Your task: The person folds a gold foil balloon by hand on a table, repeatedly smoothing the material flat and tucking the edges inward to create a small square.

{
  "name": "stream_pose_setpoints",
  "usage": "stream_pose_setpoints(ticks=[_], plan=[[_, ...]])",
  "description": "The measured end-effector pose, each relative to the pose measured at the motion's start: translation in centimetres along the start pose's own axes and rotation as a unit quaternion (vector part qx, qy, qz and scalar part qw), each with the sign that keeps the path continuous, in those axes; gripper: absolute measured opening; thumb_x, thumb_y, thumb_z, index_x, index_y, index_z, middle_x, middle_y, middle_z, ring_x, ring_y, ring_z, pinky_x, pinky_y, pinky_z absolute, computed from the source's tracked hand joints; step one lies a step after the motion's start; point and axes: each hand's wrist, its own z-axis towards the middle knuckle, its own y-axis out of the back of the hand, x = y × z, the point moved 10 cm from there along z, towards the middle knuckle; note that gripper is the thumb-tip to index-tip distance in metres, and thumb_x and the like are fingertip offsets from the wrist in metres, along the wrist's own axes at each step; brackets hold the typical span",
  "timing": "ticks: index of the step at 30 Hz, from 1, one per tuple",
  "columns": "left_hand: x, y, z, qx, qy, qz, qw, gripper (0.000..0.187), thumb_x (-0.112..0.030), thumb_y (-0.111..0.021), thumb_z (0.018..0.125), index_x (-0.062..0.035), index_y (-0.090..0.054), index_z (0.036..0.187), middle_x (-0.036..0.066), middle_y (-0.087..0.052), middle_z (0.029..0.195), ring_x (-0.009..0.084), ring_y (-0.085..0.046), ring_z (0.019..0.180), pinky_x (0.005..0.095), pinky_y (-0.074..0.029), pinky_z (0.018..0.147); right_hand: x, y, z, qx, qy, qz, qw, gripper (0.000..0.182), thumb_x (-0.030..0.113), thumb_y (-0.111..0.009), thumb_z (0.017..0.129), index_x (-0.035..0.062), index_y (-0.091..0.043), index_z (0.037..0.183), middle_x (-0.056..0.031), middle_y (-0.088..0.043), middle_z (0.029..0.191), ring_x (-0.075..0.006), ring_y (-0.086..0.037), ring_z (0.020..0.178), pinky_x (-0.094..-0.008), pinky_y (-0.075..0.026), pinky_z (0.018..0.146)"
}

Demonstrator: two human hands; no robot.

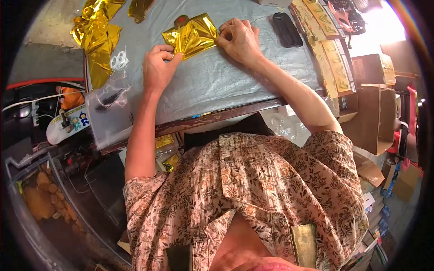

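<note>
A crinkled piece of gold foil [197, 37] lies on the grey-covered table between my hands. My left hand [159, 63] has its thumb and fingers closed on the foil's lower left corner. On the opposite side, my right hand [239, 40] pinches the right edge between thumb and forefinger, its other fingers curled. A small round dark thing with a red centre [181, 20] shows at the foil's upper left edge. To the right of my right hand rests a black elongated case [287, 30].
More gold foil [100, 49] hangs over the table's left side, near clear rings [119, 60] and a transparent plastic bag [110, 106]. Flat printed cardboard [332, 58] lines the right edge. Open cardboard boxes [371, 118] stand beyond it. The table's worn front edge [217, 113] runs before my body.
</note>
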Motion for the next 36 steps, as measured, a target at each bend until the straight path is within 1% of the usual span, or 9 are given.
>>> stream_pose_setpoints(ticks=[11,14,18,21,23,26,30,32,36], plan=[[0.7,0.2,0.1,-0.002,0.057,-0.023,0.998,0.027,-0.025,-0.087,0.078,0.0003,-0.078,0.077,0.013,-0.076,0.106,0.0281,-0.073,0.093,0.0379,-0.055,0.082,-0.2,0.2,0.2,-0.018,0.005,-0.015,1.000,0.023,0.029,-0.079,0.081,0.0065,-0.075,0.076,-0.0018,-0.073,0.115,-0.0276,-0.060,0.113,-0.0481,-0.040,0.103],[1.8,0.6,-0.4,0.001,0.069,-0.079,0.995,0.036,-0.037,-0.080,0.085,-0.0010,-0.080,0.085,0.010,-0.077,0.108,0.0261,-0.072,0.099,0.0339,-0.054,0.088,0.4,0.3,0.0,-0.046,0.048,-0.061,0.996,0.021,0.030,-0.078,0.083,0.0093,-0.080,0.084,-0.0029,-0.076,0.114,-0.0277,-0.067,0.106,-0.0454,-0.046,0.097],[3.9,1.7,-1.5,-0.043,0.090,-0.170,0.980,0.034,-0.036,-0.074,0.091,-0.0026,-0.080,0.089,0.008,-0.077,0.112,0.0263,-0.072,0.102,0.0344,-0.054,0.090,0.4,0.4,0.1,-0.016,0.046,-0.039,0.998,0.022,0.030,-0.077,0.085,0.0090,-0.082,0.089,-0.0042,-0.075,0.118,-0.0274,-0.070,0.110,-0.0429,-0.049,0.100],[4.5,1.9,-1.5,-0.065,0.058,-0.125,0.988,0.030,-0.032,-0.068,0.093,-0.0050,-0.080,0.093,0.007,-0.076,0.113,0.0275,-0.072,0.102,0.0365,-0.055,0.091,0.4,0.3,0.3,0.002,0.048,-0.030,0.998,0.020,0.025,-0.079,0.084,0.0064,-0.082,0.089,-0.0092,-0.075,0.117,-0.0265,-0.070,0.110,-0.0385,-0.051,0.096],[4.6,1.4,-1.3,-0.057,0.046,-0.106,0.992,0.030,-0.028,-0.062,0.101,-0.0039,-0.079,0.104,0.008,-0.073,0.126,0.0241,-0.070,0.110,0.0317,-0.052,0.095,0.6,0.4,0.4,0.009,0.045,-0.009,0.999,0.019,0.019,-0.081,0.084,0.0010,-0.080,0.089,-0.0128,-0.075,0.113,-0.0241,-0.070,0.106,-0.0352,-0.052,0.092],[4.9,1.3,-1.2,-0.053,0.059,-0.097,0.992,0.030,-0.027,-0.059,0.101,-0.0046,-0.080,0.103,0.009,-0.072,0.127,0.0267,-0.069,0.113,0.0344,-0.051,0.098,-0.9,-0.3,0.8,0.027,-0.005,0.052,0.998,0.020,0.023,-0.083,0.079,0.0035,-0.080,0.085,-0.0078,-0.076,0.112,-0.0252,-0.071,0.101,-0.0392,-0.052,0.094],[4.7,1.5,-1.3,-0.048,0.080,-0.088,0.992,0.031,-0.028,-0.058,0.100,-0.0057,-0.080,0.102,0.009,-0.072,0.127,0.0290,-0.067,0.116,0.0364,-0.051,0.099,-0.9,-0.1,0.8,0.021,0.020,0.033,0.999,0.019,0.021,-0.084,0.079,0.0029,-0.081,0.086,-0.0092,-0.076,0.111,-0.0239,-0.072,0.100,-0.0372,-0.054,0.092],[4.8,1.3,-1.1,-0.055,0.071,-0.088,0.992,0.034,-0.033,-0.061,0.098,-0.0040,-0.080,0.100,0.011,-0.072,0.127,0.0294,-0.067,0.116,0.0363,-0.051,0.100,-0.7,-0.1,0.9,0.012,0.034,0.058,0.998,0.016,0.014,-0.081,0.087,-0.0013,-0.077,0.086,-0.0011,-0.074,0.081,-0.0078,-0.061,0.078,-0.0273,-0.050,0.076],[5.2,0.0,-1.2,-0.073,0.075,-0.083,0.991,0.036,-0.038,-0.071,0.091,-0.0041,-0.081,0.093,0.015,-0.069,0.131,0.0314,-0.065,0.120,0.0377,-0.050,0.101,-1.0,-0.1,0.8,0.025,0.017,0.042,0.999,0.014,0.013,-0.080,0.088,-0.0011,-0.077,0.085,0.0021,-0.071,0.077,-0.0051,-0.057,0.073,-0.0254,-0.048,0.071]])
